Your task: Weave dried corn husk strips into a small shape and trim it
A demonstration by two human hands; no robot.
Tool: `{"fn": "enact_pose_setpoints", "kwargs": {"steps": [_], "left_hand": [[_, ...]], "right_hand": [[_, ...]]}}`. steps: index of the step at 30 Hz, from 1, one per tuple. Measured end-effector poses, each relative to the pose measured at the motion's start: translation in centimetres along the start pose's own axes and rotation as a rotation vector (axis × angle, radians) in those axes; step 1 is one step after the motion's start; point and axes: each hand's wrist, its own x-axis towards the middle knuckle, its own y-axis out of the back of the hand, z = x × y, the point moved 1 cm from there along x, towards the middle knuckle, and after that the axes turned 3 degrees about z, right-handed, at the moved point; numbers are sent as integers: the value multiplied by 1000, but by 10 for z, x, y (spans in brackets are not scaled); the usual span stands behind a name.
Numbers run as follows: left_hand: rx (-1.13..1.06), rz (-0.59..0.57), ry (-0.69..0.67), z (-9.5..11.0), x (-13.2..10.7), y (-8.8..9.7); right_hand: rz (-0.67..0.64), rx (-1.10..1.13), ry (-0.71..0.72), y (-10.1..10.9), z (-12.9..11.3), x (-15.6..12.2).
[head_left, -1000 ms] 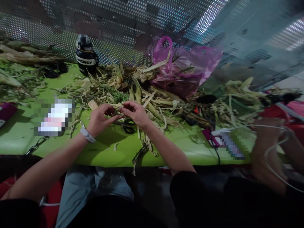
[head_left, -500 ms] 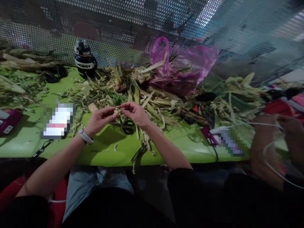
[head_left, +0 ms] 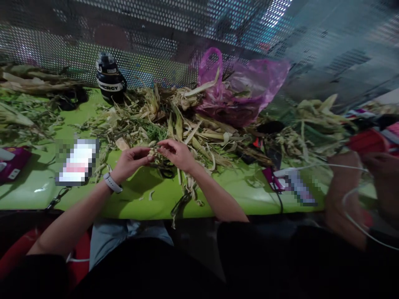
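My left hand (head_left: 129, 162), with a white watch band on its wrist, and my right hand (head_left: 177, 153) meet over the green table (head_left: 137, 199). Both pinch a small pale piece of dried husk (head_left: 152, 153) between their fingertips. A strip of husk hangs down from it toward the table's front edge. Black scissors (head_left: 166, 170) lie on the table just under my right hand. A big heap of dried corn husks and leaves (head_left: 187, 124) lies right behind my hands.
A black bottle (head_left: 109, 79) stands at the back left before a perforated metal screen. A pink plastic bag (head_left: 240, 91) sits behind the heap. A phone (head_left: 77, 162) lies at left, a purple box (head_left: 11, 164) at far left. Another person's arm (head_left: 346, 199) with white cables works at right.
My hands dropped slightly toward the table, still pinching the husk piece together. The view shifted a little; the other person's hands at right moved.
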Motion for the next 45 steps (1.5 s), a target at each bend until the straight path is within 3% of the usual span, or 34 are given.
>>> {"fn": "enact_pose_setpoints", "kwargs": {"steps": [4,9,12,14,17,21,27,32,35,39,45], "left_hand": [[22,-27,123,4,0,2],[152,-93,302,2,2,6],[166,-103,335,3,2,7],[87,-80,269,7,1,7],[-99,-21,130,16,0,9],[-162,83,145,17,2,11],[-130,145,107,6,6,14],[-105,131,121,4,6,15],[-81,67,103,5,4,10],[-160,-102,121,3,2,5],[-219,-108,102,3,-2,9]], "right_hand": [[-103,-1,10,4,3,3],[-204,-110,131,1,-3,-2],[-221,-137,152,0,-5,-3],[-178,-35,53,3,-2,-1],[-84,314,-235,11,10,4],[103,676,-489,17,21,12],[190,915,-608,17,16,19],[197,986,-670,17,16,26],[195,1012,-689,11,15,29],[180,1022,-708,-1,7,33],[228,1012,-719,-4,1,39]]}}
